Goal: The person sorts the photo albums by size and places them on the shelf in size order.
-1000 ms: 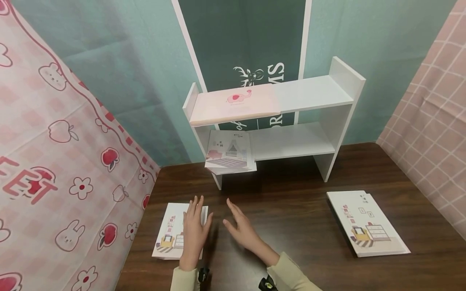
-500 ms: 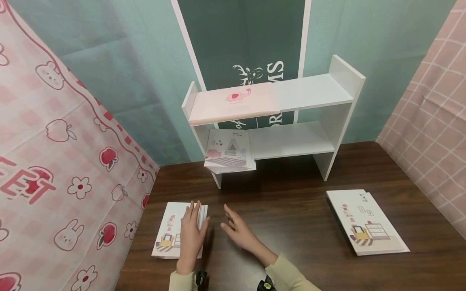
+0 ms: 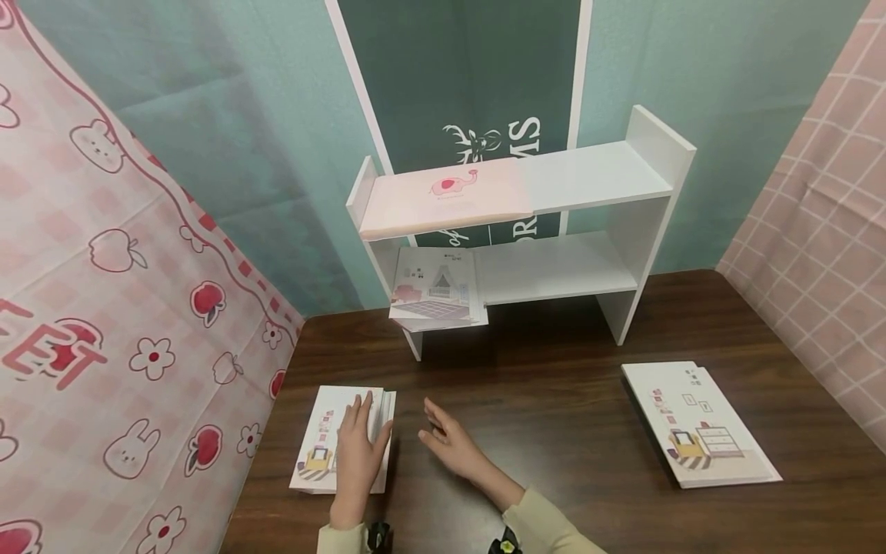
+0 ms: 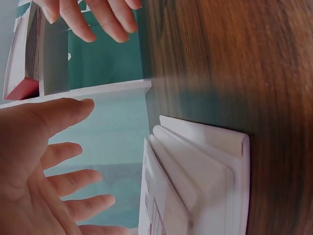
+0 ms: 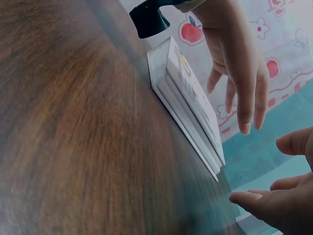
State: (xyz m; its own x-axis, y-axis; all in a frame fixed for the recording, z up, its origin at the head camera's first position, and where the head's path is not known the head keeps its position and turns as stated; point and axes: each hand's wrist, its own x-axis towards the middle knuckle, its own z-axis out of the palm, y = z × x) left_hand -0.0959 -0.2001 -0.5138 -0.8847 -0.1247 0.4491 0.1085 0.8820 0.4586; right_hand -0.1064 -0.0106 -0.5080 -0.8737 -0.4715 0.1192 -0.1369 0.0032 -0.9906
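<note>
A stack of white books [image 3: 321,427] lies on the wooden table at the left, its top cover printed with a yellow armchair. Over it hovers my left hand [image 3: 356,458] with fingers spread; in the right wrist view a gap separates this hand [image 5: 239,63] from the books [image 5: 193,112]. My right hand [image 3: 455,448] hangs over the table right of the stack, its fingers loosely bent and holding nothing. From the left wrist, the stack's page edges [image 4: 195,186] fan slightly apart beyond my left palm [image 4: 24,171].
A white two-tier shelf [image 3: 554,269] stands at the back. Books [image 3: 439,288] overhang its lower board at the left, and a pink elephant-printed book or cover [image 3: 450,196] lies on top. Another white stack [image 3: 699,427] rests at the table's right. Printed cloths hang around.
My left hand has shifted slightly left and toward me over the stack. The right hand has drawn back a little, its fingers bending more. Books and shelf stay put.
</note>
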